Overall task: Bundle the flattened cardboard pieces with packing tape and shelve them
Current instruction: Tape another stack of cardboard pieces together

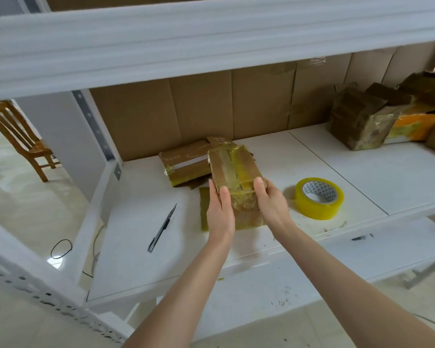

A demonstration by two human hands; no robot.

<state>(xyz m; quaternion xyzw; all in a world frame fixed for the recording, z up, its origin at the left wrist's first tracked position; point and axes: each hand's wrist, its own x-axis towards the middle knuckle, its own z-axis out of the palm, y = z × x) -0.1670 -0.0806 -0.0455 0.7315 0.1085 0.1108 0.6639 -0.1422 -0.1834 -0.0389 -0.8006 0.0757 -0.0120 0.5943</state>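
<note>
Shelf (312, 156), white, bears tape roll (319, 198) and knife (162, 228) beside held cardboard bundle (234, 167).

At centre frame you see a brown cardboard bundle (234, 169) banded in glossy yellowish tape. Right of it, your tape roll (319, 197) is translucent yellow, its white core printed with grey triangles. The shelf (362, 156) is white; the cutter (162, 228), lower left, black and silver.

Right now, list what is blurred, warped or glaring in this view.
Head view: wide-angle distortion bows the blurred upper shelf beam; glare sheens the floor; the tape roll throws a soft shadow leftward; left hand, right hand and the taped bundle look fairly sharp.
</note>
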